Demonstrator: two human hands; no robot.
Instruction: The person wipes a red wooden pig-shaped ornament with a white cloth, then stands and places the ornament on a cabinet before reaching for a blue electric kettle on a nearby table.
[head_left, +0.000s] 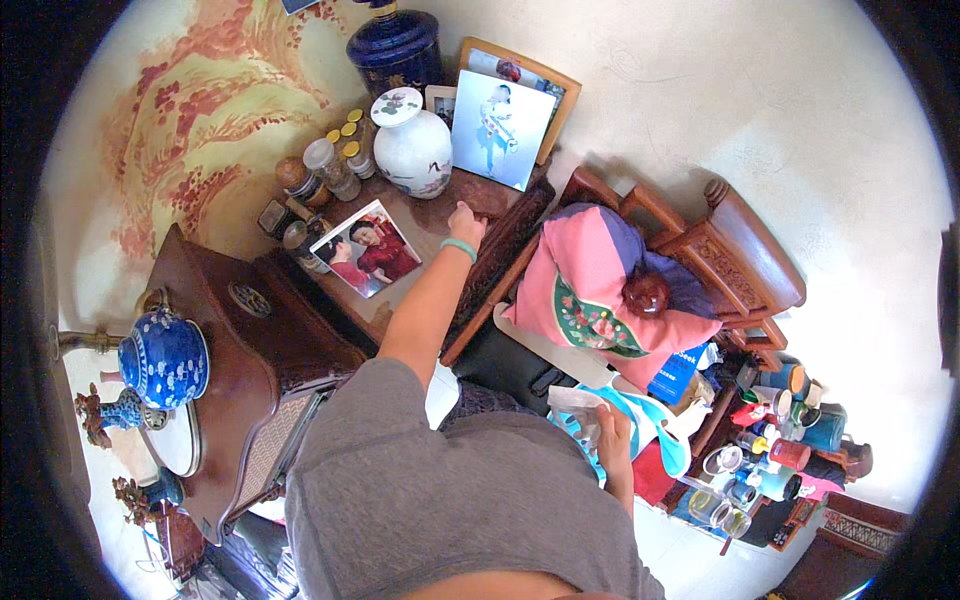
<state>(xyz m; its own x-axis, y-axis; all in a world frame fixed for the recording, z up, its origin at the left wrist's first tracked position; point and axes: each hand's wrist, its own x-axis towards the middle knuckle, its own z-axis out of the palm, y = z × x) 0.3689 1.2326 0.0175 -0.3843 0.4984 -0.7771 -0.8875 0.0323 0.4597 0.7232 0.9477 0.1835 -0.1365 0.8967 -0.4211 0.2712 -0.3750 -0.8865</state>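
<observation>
My left hand, with a pale green bangle at the wrist, reaches over the dark wooden cabinet top. Its fingers look curled near the carved edge; whether they hold anything is unclear. A white lidded porcelain jar stands just beyond it. One photo print lies to its left, and another picture panel leans against a wooden frame behind. Lower right, my right hand grips a thin whitish cloth or tissue, beside a blue and white patterned fabric.
Small jars with yellow lids and a large dark blue jar crowd the back. A wooden chair bears a pink cushion. Left is a brown cabinet with a blue porcelain pot. Cups and glass jars stand at right.
</observation>
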